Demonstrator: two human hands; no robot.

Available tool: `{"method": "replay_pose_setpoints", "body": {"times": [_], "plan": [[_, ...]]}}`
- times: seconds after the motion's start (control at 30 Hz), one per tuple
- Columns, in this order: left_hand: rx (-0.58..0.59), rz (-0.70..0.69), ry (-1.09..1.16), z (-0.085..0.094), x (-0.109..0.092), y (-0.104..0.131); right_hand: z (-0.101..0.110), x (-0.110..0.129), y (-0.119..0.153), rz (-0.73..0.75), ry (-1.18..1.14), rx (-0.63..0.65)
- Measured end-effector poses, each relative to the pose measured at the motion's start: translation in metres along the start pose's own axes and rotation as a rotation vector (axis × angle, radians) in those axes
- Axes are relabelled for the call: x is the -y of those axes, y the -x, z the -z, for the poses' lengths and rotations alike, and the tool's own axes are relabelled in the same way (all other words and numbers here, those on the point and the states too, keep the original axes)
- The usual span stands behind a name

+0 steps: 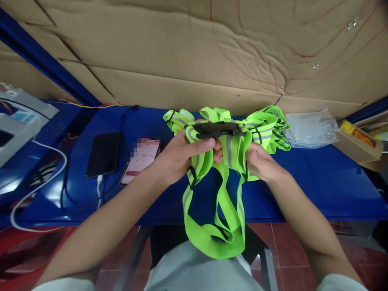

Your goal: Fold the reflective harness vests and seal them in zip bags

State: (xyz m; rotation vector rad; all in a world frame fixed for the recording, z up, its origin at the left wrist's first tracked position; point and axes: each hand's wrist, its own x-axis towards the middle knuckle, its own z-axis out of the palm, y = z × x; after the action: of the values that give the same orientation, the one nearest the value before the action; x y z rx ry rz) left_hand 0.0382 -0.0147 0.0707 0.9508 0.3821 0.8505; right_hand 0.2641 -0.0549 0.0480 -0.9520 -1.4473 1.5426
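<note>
Both my hands hold a neon-green reflective strap harness (pixel 228 151) with grey stripes, above the front part of the blue table. My left hand (pixel 182 155) is closed on its left side, thumb laid across the webbing just under a black buckle (pixel 220 129). On the other side my right hand (pixel 259 159) grips the folded straps, its fingers partly hidden behind them. Long loops of webbing hang down past the table edge toward my lap. Black strap sliders show on both sides. More green straps (pixel 269 125) lie bunched behind, near the cardboard.
On the blue table (pixel 306 178) at left lie a black phone (pixel 103 153) with a white cable and a second phone (pixel 142 157) showing a timer. A grey device (pixel 21 121) stands far left. Clear plastic bags (pixel 312 129) and an open cardboard box (pixel 360 145) sit at right. Cardboard (pixel 182 52) lines the back.
</note>
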Motion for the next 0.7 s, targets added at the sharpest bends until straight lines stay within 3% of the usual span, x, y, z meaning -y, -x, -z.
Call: {"method": "replay_pose_setpoints", "body": {"times": [0.1,0.27,0.4,0.47,0.6,0.7], "plan": [[-0.06,0.053,0.059,0.015,0.018,-0.003,-0.009,-0.015,-0.001,-0.052,-0.196,0.041],[-0.118,0.146,0.115,0.026,0.043,0.003,-0.017,-0.026,-0.008,-0.156,-0.383,-0.141],[0.14,0.297,0.163,0.026,0.053,0.005,-0.011,-0.024,-0.008,-0.242,-0.562,-0.228],[0.196,0.305,0.099,0.027,0.054,0.004,-0.009,-0.02,-0.004,-0.264,-0.56,-0.244],[0.045,0.188,-0.078,0.028,0.046,0.004,-0.013,-0.013,0.004,-0.202,-0.417,-0.222],[0.017,0.153,-0.028,0.031,0.039,0.006,-0.016,-0.014,0.005,-0.164,-0.281,-0.167]]}}
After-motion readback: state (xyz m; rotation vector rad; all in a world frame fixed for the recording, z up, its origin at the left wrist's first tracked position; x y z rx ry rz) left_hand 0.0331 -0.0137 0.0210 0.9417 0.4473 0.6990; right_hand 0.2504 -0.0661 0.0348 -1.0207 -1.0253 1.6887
